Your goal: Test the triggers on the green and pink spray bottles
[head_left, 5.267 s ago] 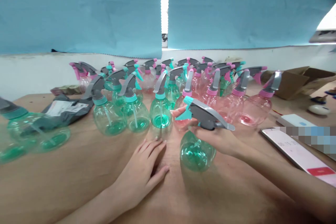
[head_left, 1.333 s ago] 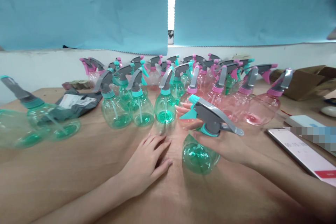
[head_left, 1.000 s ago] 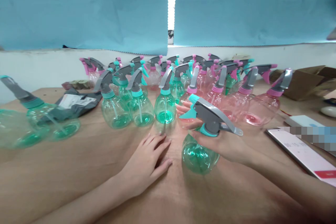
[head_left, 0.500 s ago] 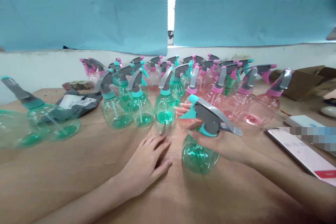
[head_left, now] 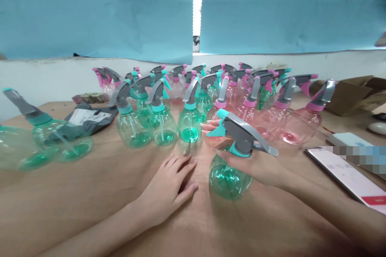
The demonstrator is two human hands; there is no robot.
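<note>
My right hand (head_left: pixel 256 164) is wrapped round the neck of a green spray bottle (head_left: pixel 228 180) with a grey and turquoise trigger head. Some of its fingers reach behind the turquoise trigger. The bottle is upright, close to the table surface; I cannot tell whether its base touches. To its left, my left hand (head_left: pixel 169 188) lies on the wooden table (head_left: pixel 117 204), fingers stretched out, holding nothing. Just beyond its fingertips stands another green spray bottle (head_left: pixel 189 126), and a pink spray bottle (head_left: pixel 217 128) is partly hidden behind my right fingers.
Several green and pink spray bottles stand in rows at the back. More green bottles (head_left: pixel 72 144) are at the left, near a dark plastic package (head_left: pixel 99 120). On the right lie a phone (head_left: pixel 340 172), a white box (head_left: pixel 351 140) and a cardboard box (head_left: pixel 346 94).
Almost nothing moves. Both hands and the held spray bottle stay in place; only the digits on the phone screen differ.
</note>
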